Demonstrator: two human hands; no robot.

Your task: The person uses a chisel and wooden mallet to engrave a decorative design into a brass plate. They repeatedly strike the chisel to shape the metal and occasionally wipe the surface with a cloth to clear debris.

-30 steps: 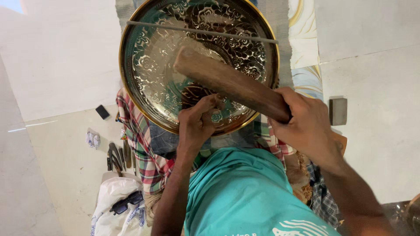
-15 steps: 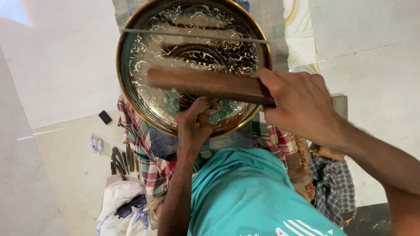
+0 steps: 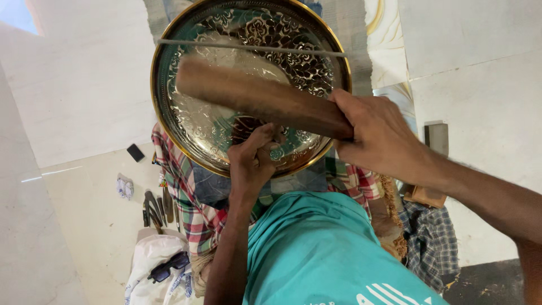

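Observation:
A large round engraved metal plate (image 3: pixel 199 121) with a golden rim rests on my lap, and a thin rod (image 3: pixel 254 47) lies across its upper part. My left hand (image 3: pixel 253 166) is closed low on the plate, pinching a small chisel (image 3: pixel 278 139) against the metal; most of the chisel is hidden by my fingers. My right hand (image 3: pixel 379 140) grips one end of a long brown wooden mallet (image 3: pixel 257 97). The mallet slants over the plate and is blurred by motion, with its far end up and to the left.
On the pale floor to the left lie several dark hand tools (image 3: pixel 155 208), a small black block (image 3: pixel 135 152) and a white scrap (image 3: pixel 124 187). Sunglasses (image 3: pixel 169 265) sit on a white cloth (image 3: pixel 148 257). A grey block (image 3: pixel 436 138) and a checked cloth (image 3: pixel 430 237) lie to the right.
The mallet has swung: slanted a second ago, level and lower half a second ago, now slanted again with its far end raised. My left hand stays pinched at the same spot on the plate.

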